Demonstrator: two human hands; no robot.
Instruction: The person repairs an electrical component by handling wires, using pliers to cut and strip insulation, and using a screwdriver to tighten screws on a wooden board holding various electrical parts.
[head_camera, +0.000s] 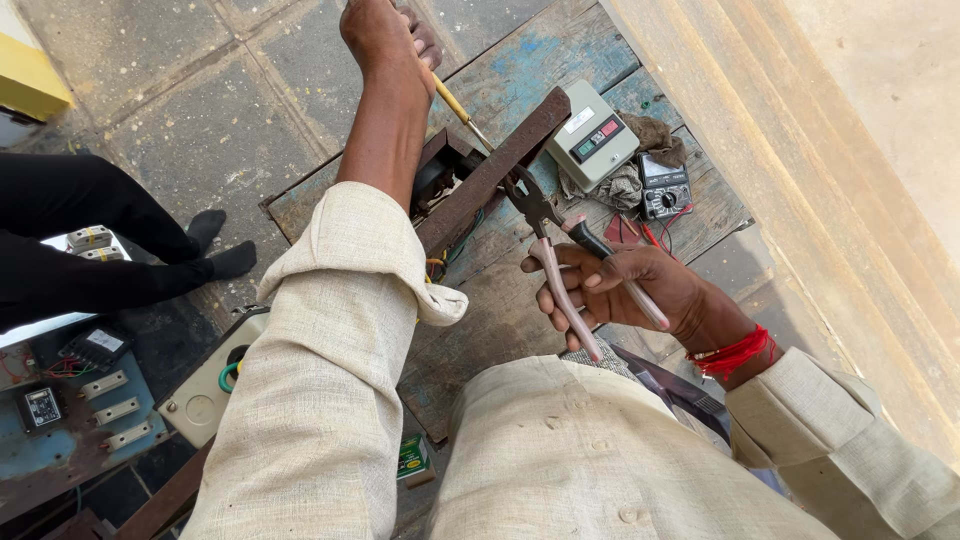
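Note:
My right hand (630, 290) grips a pair of pliers (545, 235) by its pinkish handles, jaws pointing at a rusty metal bar (490, 170) that lies slanted across a worn blue wooden board (520, 60). My left hand (385, 35) reaches far forward over the bar and holds a thin yellow-handled tool (458, 108), probably a screwdriver; its tip touches the bar near the pliers' jaws. Beige sleeves cover both my arms, and red thread is tied round my right wrist.
A pale green switch box (592, 135) and a dark multimeter (665, 190) with red leads lie beyond the bar on a rag. At left sit a person's black-clad legs (90, 240), a blue panel of electrical parts (70, 410) and a cream box (205, 390). A concrete step runs along the right.

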